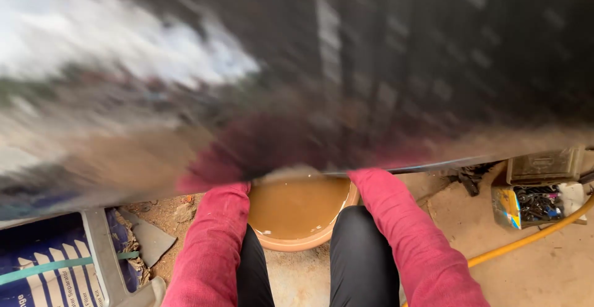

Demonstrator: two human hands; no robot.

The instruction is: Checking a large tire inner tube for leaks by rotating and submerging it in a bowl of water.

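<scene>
- View from a head-worn camera, looking down past a person's knees in black trousers (362, 257) to dusty ground
- A big, dark, glossy panel (346, 65) fills the upper two thirds of the view; it is heavily blurred, and pale and reddish reflections smear across it
- Two arms in dark pink sleeves reach forward and up to the panel's lower edge, the left sleeve (210, 251) and the right sleeve (408, 233)
- Both hands are hidden behind or under that edge, so I cannot tell the grip of either hand or whether it holds anything
- Between the arms, just beyond the knees, a round orange basin (297, 240) sits on the ground, full of muddy brown water; its far rim lies under the panel's edge
- Lower left: a dark blue package (43, 263) with pale vertical stripes and a teal band across it, lying beside a grey flat frame (99, 251)
- Right side: a small open carton (508, 208), yellow and blue on its end flap, holding dark metal bits; behind it stands a grimy tan box (544, 166)
- A yellow hose (526, 240) curves across the ground at the right, passing just below the carton
</scene>
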